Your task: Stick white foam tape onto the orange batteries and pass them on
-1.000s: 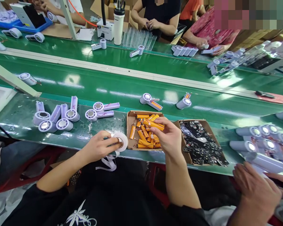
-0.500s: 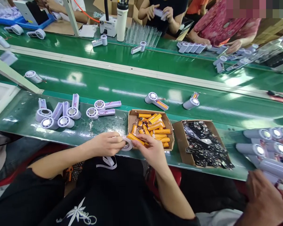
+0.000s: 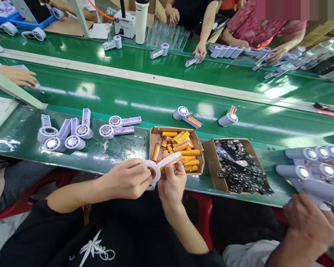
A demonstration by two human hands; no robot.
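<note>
My left hand (image 3: 132, 178) is closed on a roll of white tape (image 3: 157, 174), its ring turned toward my right hand. An orange cylindrical battery (image 3: 179, 158) is pinched between the thumb and fingers of my right hand (image 3: 171, 185). A white tape strip (image 3: 169, 158) lies along the battery and runs back toward the roll. Both hands are at the bench's front edge, just before a shallow cardboard box (image 3: 153, 135) of loose orange batteries (image 3: 190, 152). My fingers hide part of the held battery.
Black circuit boards (image 3: 239, 167) fill a second cardboard box (image 3: 211, 163) on the right. Lilac fan housings (image 3: 106, 131) stand to the left; two more (image 3: 181, 112) are on the green belt (image 3: 144, 96). At right is a co-worker's hand (image 3: 308, 218) beside several grey-lilac housings (image 3: 308, 152).
My hands have drawn nearer my body, and the white strip now lies along the battery. At left a co-worker's hand reaches over the belt; across, another sets down a housing.
</note>
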